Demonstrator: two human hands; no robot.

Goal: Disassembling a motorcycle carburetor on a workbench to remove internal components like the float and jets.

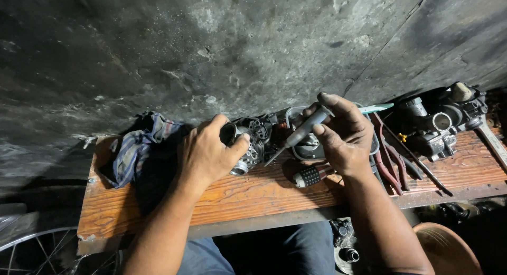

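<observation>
Watching the head view here: my left hand [207,153] is wrapped around a small metal carburetor [248,140], thumb hooked over its near side and the other fingers curled across the far side, so it's a full clamp rather than a pinch. The carb sits propped on the wooden board [248,196], right under those fingers.

My right hand [343,135] is pinching a slim grey-handled screwdriver [302,131] between thumb and the first fingers, the rest of the fingers bent in close together. The tool slants down from the fingertips toward the left, and its tip ends just beside the carb body, close to my left thumb. Can't tell if the tip actually touches metal.

Just below the right fingers, another screwdriver with a black and red handle [311,176] lies flat on the board. Off past the right knuckles are red-handled pliers [388,167] and a second carburetor [438,124]. Beyond the back of my left hand there's a crumpled striped rag [138,148].
</observation>
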